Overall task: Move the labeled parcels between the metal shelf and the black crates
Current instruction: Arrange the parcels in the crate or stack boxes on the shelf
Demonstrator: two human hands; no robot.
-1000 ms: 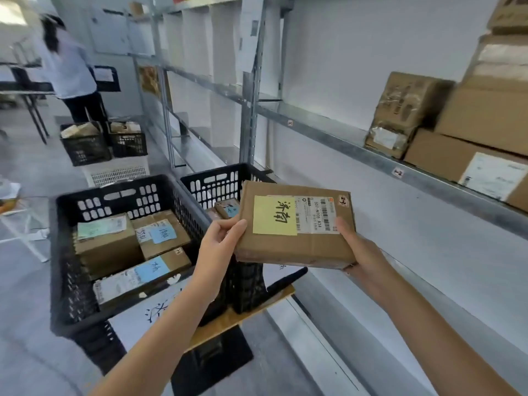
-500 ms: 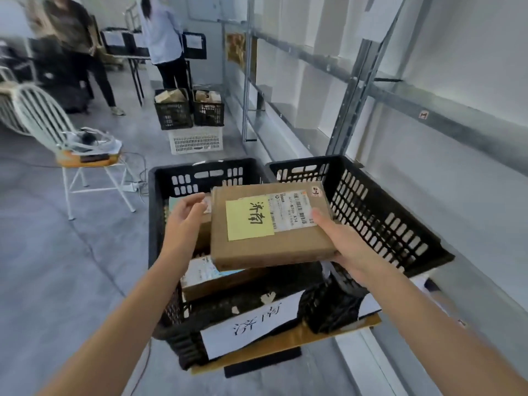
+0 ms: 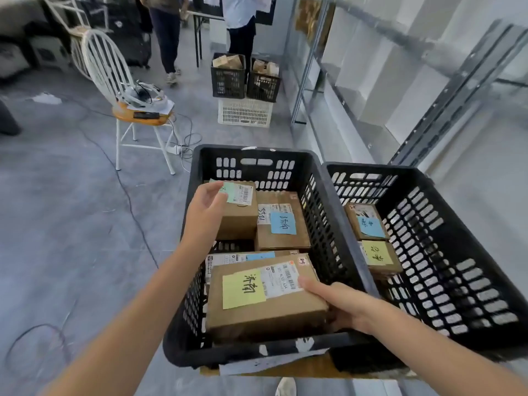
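A brown parcel with a yellow note [image 3: 257, 310] lies at the near end of the left black crate [image 3: 257, 151], on top of another labelled parcel. My right hand [image 3: 343, 304] grips its right edge, thumb on top. My left hand [image 3: 204, 215] is off the parcel, fingers apart, over a green-labelled parcel [image 3: 243, 221] at the crate's far end. A blue-labelled parcel [image 3: 283, 238] lies beside that one. The right black crate [image 3: 457, 281] holds two small parcels, one with a blue note [image 3: 368, 224] and one with a yellow note [image 3: 380, 258]. The metal shelf [image 3: 463, 87] runs along the right wall.
A white chair [image 3: 114, 67] with gear and cables on its seat stands at the left. Two black crates of parcels [image 3: 245, 78] sit on a white crate by the shelf's far end. Two people stand at a table behind them. Cables trail over the floor.
The yellow-note parcel has come down from mid-air into the left crate. My left hand let go of it and moved over the green-labelled parcel. My view turned from the shelf down to the crates.
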